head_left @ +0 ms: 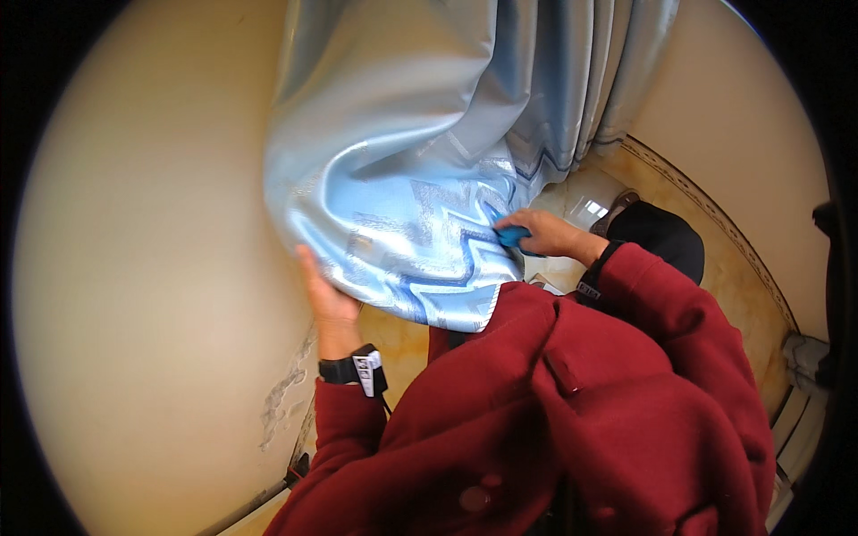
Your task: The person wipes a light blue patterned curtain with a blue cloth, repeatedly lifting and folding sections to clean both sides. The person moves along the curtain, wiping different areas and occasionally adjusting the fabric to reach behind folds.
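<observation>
A shiny light-blue curtain (393, 188) with silver and dark-blue zigzag bands hangs from above, its lower end lifted and spread in front of me. At its left edge, my left hand (331, 295) holds the fabric up; most of the fingers are hidden behind the cloth. My right hand (552, 234) is closed around a small bright-blue object (512, 236) and holds it against the curtain's zigzag pattern. The fingers cover much of that object, so its exact kind is unclear.
A plain cream wall (161, 250) rises close on the left, with peeling paint (286, 397) low down. Marble-look floor tiles (746, 308) with a dark patterned border lie to the right. A black rounded thing (661, 237) is beyond my right forearm.
</observation>
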A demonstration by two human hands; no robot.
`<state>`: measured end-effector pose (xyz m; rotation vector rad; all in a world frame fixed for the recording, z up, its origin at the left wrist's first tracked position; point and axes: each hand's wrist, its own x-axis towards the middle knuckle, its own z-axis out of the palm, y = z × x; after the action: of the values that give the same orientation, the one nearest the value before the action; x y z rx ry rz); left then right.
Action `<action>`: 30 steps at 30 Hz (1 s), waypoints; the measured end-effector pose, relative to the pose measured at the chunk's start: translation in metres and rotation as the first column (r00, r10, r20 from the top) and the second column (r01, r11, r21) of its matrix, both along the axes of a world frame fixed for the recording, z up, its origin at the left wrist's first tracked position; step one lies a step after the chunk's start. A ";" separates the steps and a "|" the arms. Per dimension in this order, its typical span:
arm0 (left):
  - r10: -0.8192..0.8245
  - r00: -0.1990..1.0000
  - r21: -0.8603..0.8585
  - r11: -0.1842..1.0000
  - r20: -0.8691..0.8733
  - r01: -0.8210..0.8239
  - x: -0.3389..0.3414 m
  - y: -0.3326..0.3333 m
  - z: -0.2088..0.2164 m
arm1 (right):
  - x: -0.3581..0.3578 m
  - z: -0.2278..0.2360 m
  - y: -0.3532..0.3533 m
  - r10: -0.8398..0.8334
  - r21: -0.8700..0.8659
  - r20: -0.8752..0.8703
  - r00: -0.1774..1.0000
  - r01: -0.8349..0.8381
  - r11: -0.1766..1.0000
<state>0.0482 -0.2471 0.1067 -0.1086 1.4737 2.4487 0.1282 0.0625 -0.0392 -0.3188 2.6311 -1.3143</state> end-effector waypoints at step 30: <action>-0.957 0.283 -0.793 0.120 0.068 0.598 0.033 0.012 -0.088 | -0.042 -0.002 0.035 -0.289 0.110 -0.217 0.933 0.317 0.942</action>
<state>0.0807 -0.2353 0.0187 1.0110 1.8290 0.8552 0.0866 0.0979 -0.0414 -0.0189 3.0220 -1.2207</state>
